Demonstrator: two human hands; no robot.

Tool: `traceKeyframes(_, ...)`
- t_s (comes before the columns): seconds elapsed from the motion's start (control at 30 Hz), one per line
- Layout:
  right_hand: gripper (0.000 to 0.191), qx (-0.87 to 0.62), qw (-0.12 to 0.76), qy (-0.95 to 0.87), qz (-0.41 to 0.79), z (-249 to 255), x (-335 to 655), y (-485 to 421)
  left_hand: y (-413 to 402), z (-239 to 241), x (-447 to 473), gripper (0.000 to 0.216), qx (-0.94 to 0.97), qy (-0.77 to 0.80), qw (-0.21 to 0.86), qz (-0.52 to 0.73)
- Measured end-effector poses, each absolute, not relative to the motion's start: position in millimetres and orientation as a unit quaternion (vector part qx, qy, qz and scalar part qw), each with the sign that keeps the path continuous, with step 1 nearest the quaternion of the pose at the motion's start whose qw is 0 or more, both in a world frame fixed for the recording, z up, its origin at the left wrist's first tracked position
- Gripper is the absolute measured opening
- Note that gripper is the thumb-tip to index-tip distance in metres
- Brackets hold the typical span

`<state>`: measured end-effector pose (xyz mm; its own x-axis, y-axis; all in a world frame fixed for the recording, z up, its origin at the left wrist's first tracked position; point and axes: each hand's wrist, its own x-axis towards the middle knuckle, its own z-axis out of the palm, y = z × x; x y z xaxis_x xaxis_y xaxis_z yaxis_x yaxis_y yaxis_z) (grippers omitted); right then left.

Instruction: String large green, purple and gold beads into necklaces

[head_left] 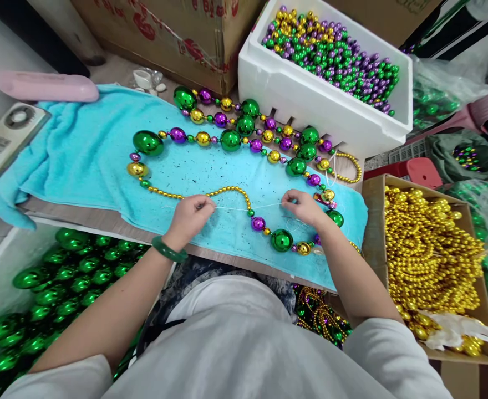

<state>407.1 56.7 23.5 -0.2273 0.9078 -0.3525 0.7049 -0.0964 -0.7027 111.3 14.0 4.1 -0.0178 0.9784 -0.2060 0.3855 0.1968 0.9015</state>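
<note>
A thin white thread [248, 209] runs nearly straight between my two hands. My left hand [193, 217], above a green bangle on the wrist, pinches one end of it. The other end is pinched by my right hand [303, 205]. Under the thread, a string of small gold beads [229, 189] curves across the blue towel [102, 149]. It joins a loop of large shiny beads, among them a green bead [281, 240] and a purple bead [258, 224]. More bead strands [230, 139] lie along the towel's far side. My right forearm hides part of the loop.
A white foam box [323, 100] of small mixed beads stands at the back. To the right is a cardboard box [387, 221] of gold bead strings. Large green beads [67, 277] fill a bin at lower left. A white device [11, 133] and pink case [46, 87] lie at left.
</note>
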Motion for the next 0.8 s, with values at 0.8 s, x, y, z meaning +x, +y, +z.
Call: traceKeyframes(0.8, 0.020, -0.485, 0.314, -0.212, 0.788, 5.7, 363.9, 61.7, 36.7, 1.6, 159.3, 0.018, 0.047, 0.421, 0.788, 0.446)
